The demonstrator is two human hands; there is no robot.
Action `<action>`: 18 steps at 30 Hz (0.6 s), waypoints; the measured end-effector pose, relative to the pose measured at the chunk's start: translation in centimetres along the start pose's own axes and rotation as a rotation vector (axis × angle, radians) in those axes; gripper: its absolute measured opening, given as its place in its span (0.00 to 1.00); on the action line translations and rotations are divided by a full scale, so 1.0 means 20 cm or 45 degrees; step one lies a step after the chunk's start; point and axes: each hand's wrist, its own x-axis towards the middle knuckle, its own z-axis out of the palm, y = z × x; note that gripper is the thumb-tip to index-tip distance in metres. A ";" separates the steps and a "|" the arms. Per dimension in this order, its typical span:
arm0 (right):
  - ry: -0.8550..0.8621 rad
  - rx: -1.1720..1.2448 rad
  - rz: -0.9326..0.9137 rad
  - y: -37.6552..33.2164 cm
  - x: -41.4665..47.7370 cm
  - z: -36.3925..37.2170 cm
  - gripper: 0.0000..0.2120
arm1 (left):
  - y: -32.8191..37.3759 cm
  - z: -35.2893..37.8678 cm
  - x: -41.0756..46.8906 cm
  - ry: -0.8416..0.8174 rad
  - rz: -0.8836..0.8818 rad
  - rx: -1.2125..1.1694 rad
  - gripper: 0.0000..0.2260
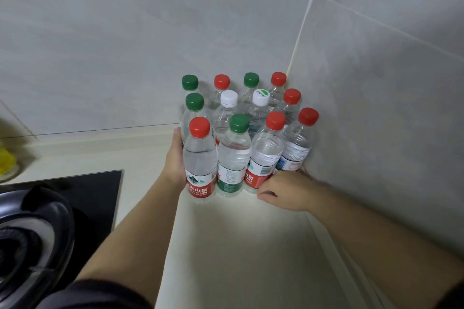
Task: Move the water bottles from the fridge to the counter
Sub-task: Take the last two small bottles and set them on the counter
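Both hands are set against the bottles [234, 148], which stand upright between and just beyond them on the counter [238, 233], packed into the corner. The left hand [175, 160] is laid flat, fingers straight, along the red-capped bottle [199, 158] nearest it. The right hand [286, 190] is curled, knuckles at the bases in front of it (nothing is seen to be held). The group is probably being pressed together to save space.

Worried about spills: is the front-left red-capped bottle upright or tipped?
Upright: the red-capped bottle stands on its base on the counter, cap on top, the left hand flat against its side.
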 end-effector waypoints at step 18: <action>0.036 -0.037 0.164 -0.09 -0.07 0.04 0.20 | -0.22 -0.26 -0.39 0.136 0.185 1.242 0.31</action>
